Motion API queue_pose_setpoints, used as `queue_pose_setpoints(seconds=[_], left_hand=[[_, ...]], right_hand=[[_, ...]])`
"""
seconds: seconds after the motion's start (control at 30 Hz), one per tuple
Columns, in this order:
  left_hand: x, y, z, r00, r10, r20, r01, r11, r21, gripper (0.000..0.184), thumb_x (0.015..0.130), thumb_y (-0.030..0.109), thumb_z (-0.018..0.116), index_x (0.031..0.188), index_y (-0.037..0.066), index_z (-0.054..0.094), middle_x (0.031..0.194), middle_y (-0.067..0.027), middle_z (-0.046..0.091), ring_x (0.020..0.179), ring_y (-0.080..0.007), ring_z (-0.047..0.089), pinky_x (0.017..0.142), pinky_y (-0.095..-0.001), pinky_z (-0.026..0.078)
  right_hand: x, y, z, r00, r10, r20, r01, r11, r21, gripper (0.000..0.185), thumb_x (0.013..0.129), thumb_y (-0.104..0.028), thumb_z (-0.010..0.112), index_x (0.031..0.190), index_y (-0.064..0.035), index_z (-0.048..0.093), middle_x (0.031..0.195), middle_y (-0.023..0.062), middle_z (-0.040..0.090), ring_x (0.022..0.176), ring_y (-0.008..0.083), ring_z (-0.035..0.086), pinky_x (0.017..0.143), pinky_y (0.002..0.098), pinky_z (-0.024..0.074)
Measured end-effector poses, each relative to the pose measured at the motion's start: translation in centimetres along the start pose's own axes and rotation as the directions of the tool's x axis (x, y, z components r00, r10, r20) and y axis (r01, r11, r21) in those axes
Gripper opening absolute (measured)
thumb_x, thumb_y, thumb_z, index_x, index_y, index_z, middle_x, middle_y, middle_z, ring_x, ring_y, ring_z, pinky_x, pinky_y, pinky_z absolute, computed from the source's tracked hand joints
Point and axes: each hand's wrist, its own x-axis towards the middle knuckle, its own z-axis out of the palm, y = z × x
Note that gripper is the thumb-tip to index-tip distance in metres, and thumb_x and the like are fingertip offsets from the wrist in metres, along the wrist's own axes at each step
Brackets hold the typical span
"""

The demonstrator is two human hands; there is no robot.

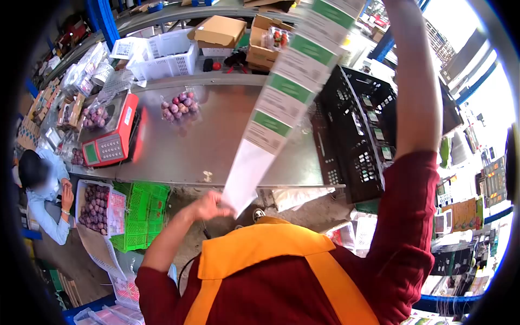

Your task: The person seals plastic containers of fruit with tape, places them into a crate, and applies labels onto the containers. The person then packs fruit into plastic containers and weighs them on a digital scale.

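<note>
A long strip of green-and-white labels (292, 86) stretches diagonally from the top of the view down to my waist. My left hand (208, 207) pinches its blank white lower end. My right arm reaches up along the right side, and its hand is out of view past the top edge. Beyond the strip, a clear bag of purple round fruit (180, 106) lies on the metal table (216, 146). At the table's left, a red scale (111, 142) carries another bag of purple fruit (95, 116).
Black crates (357, 135) stand at the table's right end. A white basket (165, 59) and cardboard boxes (219, 31) line the back. Green crates (142, 216) and a white crate of purple fruit (93, 208) are at left, beside a seated person (46, 189).
</note>
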Motion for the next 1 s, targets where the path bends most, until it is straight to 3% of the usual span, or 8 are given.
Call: queue_pose_setpoints(seconds=[0.1,0.2,0.33,0.43,0.6,0.77,0.83,1.0], left_hand=[[-4.6,-3.4,-4.2,0.963,-0.259,0.073,0.199,0.868,0.455,0.024,0.088,0.024,0.071,0.106,0.008,0.074,0.096,-0.0099,0.074,0.088,-0.0164,0.069,0.082,-0.0323,0.053],[-3.5,3.3,-12.6,0.694,-0.639,-0.332,0.710,0.533,0.461,0.018,0.088,0.022,0.067,0.097,0.007,0.074,0.077,-0.0135,0.071,0.070,-0.0224,0.068,0.068,-0.0382,0.055],[10.0,12.7,-26.9,0.902,0.099,-0.420,0.121,0.877,0.465,0.015,0.087,0.015,0.065,0.087,0.000,0.068,0.077,-0.0093,0.070,0.069,-0.0186,0.067,0.063,-0.0367,0.055],[21.4,27.7,-30.1,0.401,0.784,-0.473,-0.189,0.576,0.795,0.011,0.089,0.011,0.064,0.093,0.001,0.062,0.088,-0.0068,0.071,0.082,-0.0117,0.064,0.074,-0.0328,0.053],[33.1,35.4,-26.1,-0.069,0.968,-0.243,-0.469,0.183,0.864,0.019,0.089,0.008,0.057,0.108,0.006,0.061,0.097,-0.0079,0.067,0.091,-0.0172,0.065,0.082,-0.0310,0.052],[39.9,18.8,-29.9,0.625,0.769,-0.135,-0.439,0.489,0.754,0.041,0.085,0.003,0.065,0.125,0.011,0.058,0.102,-0.0103,0.070,0.089,-0.0177,0.066,0.080,-0.0319,0.054],[35.1,16.9,-30.5,0.954,0.298,-0.028,-0.218,0.755,0.619,0.061,0.087,-0.001,0.058,0.144,0.016,0.047,0.139,-0.0058,0.054,0.087,-0.0084,0.062,0.076,-0.0245,0.052],[23.1,11.2,-39.4,0.834,0.263,-0.486,-0.067,0.921,0.383,0.033,0.098,0.009,0.051,0.130,0.011,0.059,0.122,-0.0046,0.065,0.083,-0.0112,0.068,0.070,-0.0240,0.052]], right_hand=[[0.4,-0.6,-11.2,0.990,-0.099,0.095,0.109,0.988,-0.109,0.030,0.098,-0.026,0.060,0.120,-0.0053,0.061,0.100,0.0093,0.068,0.088,0.0254,0.067,0.077,0.0410,0.0558],[-4.4,0.6,-14.9,0.987,-0.059,-0.148,0.029,0.980,-0.197,0.028,0.101,-0.022,0.055,0.118,0.0006,0.061,0.101,0.0096,0.070,0.086,0.0202,0.069,0.074,0.0347,0.0580],[-8.8,5.7,-11.9,0.829,-0.258,-0.497,0.176,0.963,-0.205,0.021,0.097,-0.011,0.060,0.112,0.0038,0.062,0.102,0.0148,0.067,0.088,0.0220,0.068,0.080,0.0344,0.0586],[-10.8,8.9,-10.3,0.726,-0.468,-0.504,0.319,0.879,-0.356,0.016,0.093,-0.007,0.063,0.102,0.0063,0.063,0.098,0.0139,0.066,0.087,0.0200,0.067,0.078,0.0318,0.0566],[-14.8,14.4,-15.0,0.536,-0.843,-0.049,0.264,0.223,-0.938,0.036,0.078,0.000,0.073,0.112,0.0066,0.062,0.106,0.0130,0.067,0.095,0.0216,0.065,0.087,0.0356,0.0523],[-17.1,20.4,-18.7,0.770,-0.616,-0.166,0.287,0.566,-0.773,0.044,0.077,0.002,0.076,0.118,0.0046,0.060,0.111,0.0138,0.068,0.099,0.0193,0.066,0.090,0.0320,0.0530],[-17.3,23.5,-21.6,0.858,-0.504,-0.096,0.208,0.512,-0.833,0.034,0.083,0.005,0.069,0.116,0.0009,0.064,0.108,0.0090,0.070,0.091,0.0153,0.068,0.084,0.0279,0.0539],[-17.3,28.9,-26.0,0.979,0.028,-0.203,-0.205,0.067,-0.977,0.036,0.088,0.001,0.054,0.115,-0.0179,0.069,0.100,0.0108,0.073,0.087,0.0251,0.071,0.078,0.0335,0.0541]])
